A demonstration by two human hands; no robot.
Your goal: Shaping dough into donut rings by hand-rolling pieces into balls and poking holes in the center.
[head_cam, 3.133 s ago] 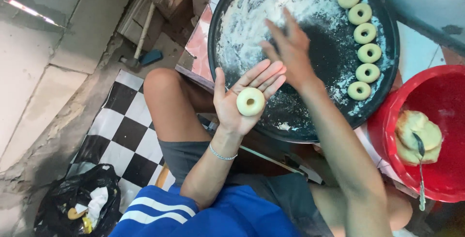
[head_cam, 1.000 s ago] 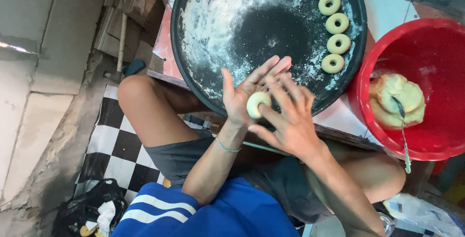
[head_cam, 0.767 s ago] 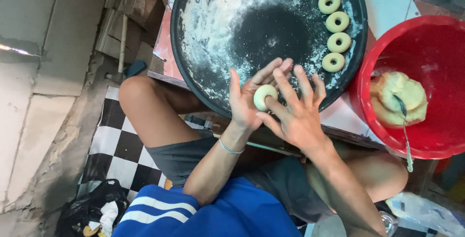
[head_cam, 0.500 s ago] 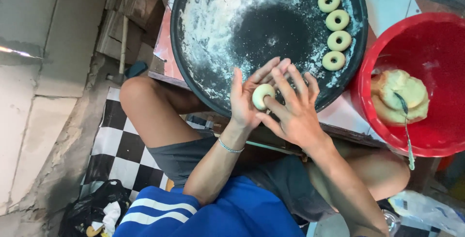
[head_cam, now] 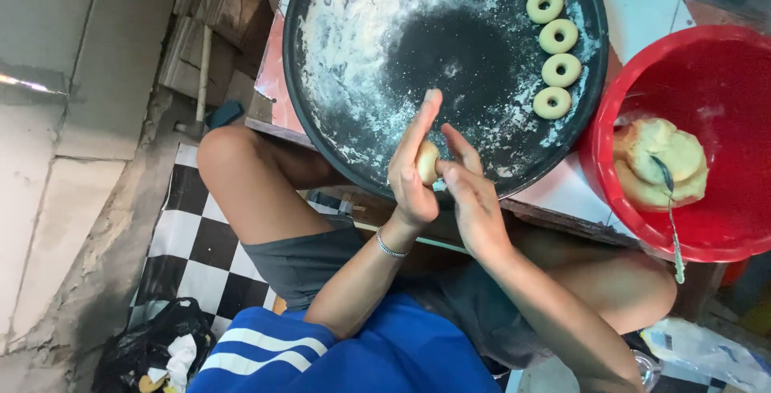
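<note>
**Shaping a dough piece between two hands, over the floured tray**

Largest first: the round black tray (head_cam: 353, 112), dusted w/ flour, sits in front of us on a low table, its near rim just under our hands. To its right is the red tub (head_cam: 723, 80) holding a lump of dough (head_cam: 654, 156) w/ a spoon (head_cam: 668, 200) stuck in it. Along the tray's right edge runs a curved row of finished dough rings (head_cam: 556, 36), each lying flat w/ its hole up.

Our left hand (head_cam: 411, 172) stands on edge, fingers straight and pointing up toward the tray's middle, palm facing right. The dough piece (head_cam: 427, 162) is pressed against that palm. Our right hand (head_cam: 470, 192) comes in from the right, fingertips on the dough's other side. So neither hand is a fist: both are flat-ish, w/ the piece sandwiched between them.

To do this well, we judge: keep pressure light and even so the piece doesn't smear; keep hands over the tray so falling flour lands there; support it w/ the whole left palm, not just fingertips.

Orientation: the piece is small and roundish, mostly hidden, so its long axis is hard to call. What shows looks slightly taller than wide, roughly along the left fingers, i.e. tray-ward. Whether it has a hole yet, we can't tell.
</note>
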